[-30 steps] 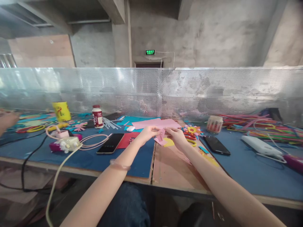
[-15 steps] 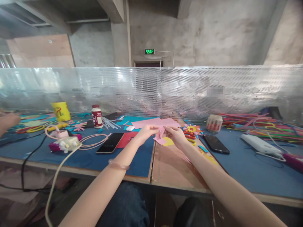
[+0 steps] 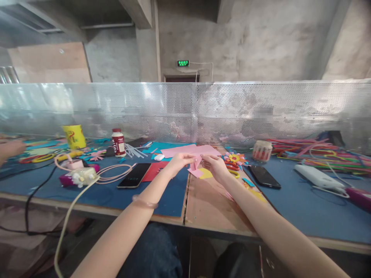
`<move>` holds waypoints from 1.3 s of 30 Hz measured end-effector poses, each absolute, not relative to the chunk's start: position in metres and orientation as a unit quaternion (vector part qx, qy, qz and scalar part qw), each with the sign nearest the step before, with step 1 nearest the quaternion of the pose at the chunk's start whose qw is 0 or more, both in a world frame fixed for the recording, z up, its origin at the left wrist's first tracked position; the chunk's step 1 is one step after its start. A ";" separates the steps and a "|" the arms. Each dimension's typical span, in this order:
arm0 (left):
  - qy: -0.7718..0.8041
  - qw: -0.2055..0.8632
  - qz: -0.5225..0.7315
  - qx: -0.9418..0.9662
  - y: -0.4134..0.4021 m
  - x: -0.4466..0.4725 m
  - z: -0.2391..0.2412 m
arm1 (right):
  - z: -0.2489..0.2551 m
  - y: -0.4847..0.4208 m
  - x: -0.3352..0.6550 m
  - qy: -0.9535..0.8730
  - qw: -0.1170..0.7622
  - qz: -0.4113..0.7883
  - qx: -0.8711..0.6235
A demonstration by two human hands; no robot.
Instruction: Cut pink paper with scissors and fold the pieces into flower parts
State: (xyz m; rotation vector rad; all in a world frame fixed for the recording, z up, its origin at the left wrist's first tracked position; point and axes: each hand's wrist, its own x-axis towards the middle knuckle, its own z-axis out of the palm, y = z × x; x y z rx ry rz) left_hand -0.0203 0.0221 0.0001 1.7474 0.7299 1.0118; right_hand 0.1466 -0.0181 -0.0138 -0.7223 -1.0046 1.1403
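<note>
Between my hands, just above the table, is a small piece of pink paper (image 3: 196, 163). My left hand (image 3: 180, 163) pinches its left side with thumb and fingers. On the other side, my right hand (image 3: 215, 165) pinches the upper right part with its fingertips. Below it lies another bit of pink paper, partly over a yellow paper piece (image 3: 206, 173). Behind my hands are large pink sheets (image 3: 208, 150) on blue paper. A red sheet (image 3: 153, 172) lies left of my left hand. Scissors with orange and yellow handles (image 3: 234, 173) and a paper flower (image 3: 234, 157) lie beside my right hand.
A phone (image 3: 134, 175) lies left, another phone (image 3: 264, 176) right. Further off stand a dark red bottle (image 3: 118, 143), a yellow can (image 3: 74, 136) and a jar (image 3: 262, 151). Cables and a power strip (image 3: 82, 177) sit left. Another person's hand (image 3: 11, 148) shows far left.
My hands stay almost in place, with a slight shift of the fingers on the pink paper. At far left, the other person's hand has moved a little.
</note>
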 end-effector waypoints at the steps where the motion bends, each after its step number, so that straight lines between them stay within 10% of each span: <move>1: 0.296 0.478 0.414 0.716 0.022 -0.020 0.000 | -0.014 -0.018 0.147 -0.443 0.667 0.505 -0.322; 39: 0.305 0.496 0.389 0.714 0.017 -0.020 0.001 | -0.015 -0.020 0.146 -0.552 0.622 0.340 -0.439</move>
